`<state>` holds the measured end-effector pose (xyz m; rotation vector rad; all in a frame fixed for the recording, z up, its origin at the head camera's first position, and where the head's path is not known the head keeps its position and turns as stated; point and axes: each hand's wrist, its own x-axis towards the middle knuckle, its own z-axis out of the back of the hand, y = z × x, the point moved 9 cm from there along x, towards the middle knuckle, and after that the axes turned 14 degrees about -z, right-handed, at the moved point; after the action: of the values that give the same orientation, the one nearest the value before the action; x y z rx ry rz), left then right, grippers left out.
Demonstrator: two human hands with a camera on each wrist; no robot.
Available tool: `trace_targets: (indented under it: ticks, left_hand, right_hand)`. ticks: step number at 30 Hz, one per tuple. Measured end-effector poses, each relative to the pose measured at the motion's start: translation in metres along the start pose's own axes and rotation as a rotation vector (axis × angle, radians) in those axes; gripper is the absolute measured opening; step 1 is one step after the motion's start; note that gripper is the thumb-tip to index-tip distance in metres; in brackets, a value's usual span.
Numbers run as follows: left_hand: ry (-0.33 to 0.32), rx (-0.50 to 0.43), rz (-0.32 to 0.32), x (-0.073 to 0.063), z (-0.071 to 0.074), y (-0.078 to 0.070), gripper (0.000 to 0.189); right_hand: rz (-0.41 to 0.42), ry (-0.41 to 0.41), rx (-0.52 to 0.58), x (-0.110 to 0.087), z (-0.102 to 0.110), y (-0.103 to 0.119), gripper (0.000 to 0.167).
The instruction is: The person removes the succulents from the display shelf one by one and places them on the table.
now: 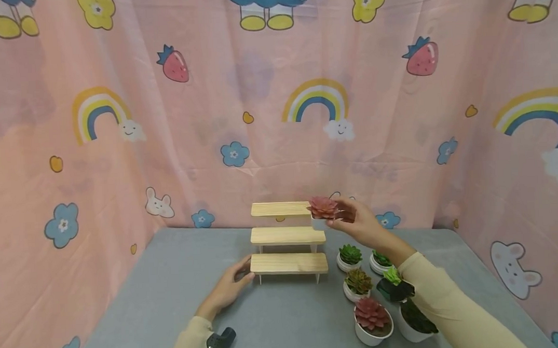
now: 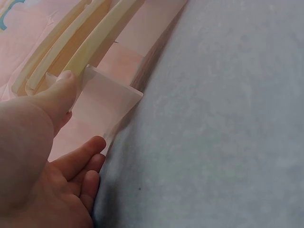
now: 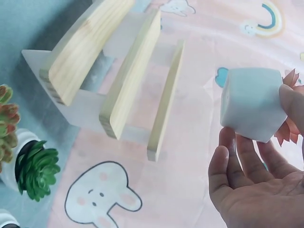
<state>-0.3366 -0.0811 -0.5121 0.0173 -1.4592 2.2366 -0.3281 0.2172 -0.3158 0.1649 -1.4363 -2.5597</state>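
Observation:
My right hand [image 1: 358, 222] pinches a small potted succulent [image 1: 323, 208] between thumb and fingers, at the right end of the stand's top step. Its leaves are pinkish red; in the right wrist view its white squarish pot [image 3: 254, 102] is tilted and apart from the boards. The three-step display stand [image 1: 288, 263] has pale wooden boards on translucent side panels. My left hand [image 1: 229, 286] holds the left end of its lowest step. In the left wrist view the thumb lies on the board's end, and the other fingers are bent beside the side panel [image 2: 107, 95].
Several potted succulents stand on the grey tabletop [image 1: 171, 282] right of the stand, among them a red one [image 1: 372, 315], a brownish one [image 1: 358, 282] and a green one [image 1: 350, 255]. My right forearm partly covers others. A pink patterned curtain [image 1: 204, 182] hangs behind.

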Motion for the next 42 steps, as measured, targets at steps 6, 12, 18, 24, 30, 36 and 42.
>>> trace_targets:
  ticks: [6,12,18,24,30,36,42]
  left_hand:
    - [-0.002,0.003,-0.001,0.002,0.0,-0.001,0.062]
    - [0.011,0.011,-0.009,0.001,-0.001,0.0,0.064]
    - [0.006,0.003,-0.022,0.001,0.0,0.0,0.063]
    - [0.004,0.002,-0.012,0.001,0.0,0.001,0.063]
    - [-0.003,-0.016,-0.007,0.001,0.001,0.001,0.063]
    - [0.003,-0.007,-0.014,0.005,0.002,0.0,0.064]
    - [0.008,-0.008,-0.016,0.002,0.0,0.002,0.063]
  right_hand:
    - [0.03,0.009,0.006,-0.015,0.008,-0.007,0.053]
    - [0.026,0.001,-0.022,-0.031,0.015,-0.021,0.055]
    - [-0.013,-0.037,-0.065,-0.043,0.028,-0.031,0.053]
    - [0.051,-0.033,-0.023,-0.058,0.041,-0.028,0.05]
    - [0.007,-0.035,-0.032,-0.074,0.053,-0.036,0.054]
    - [0.005,-0.066,-0.078,-0.087,0.065,-0.048,0.056]
    - [0.065,-0.054,-0.013,-0.1,0.072,-0.061,0.049]
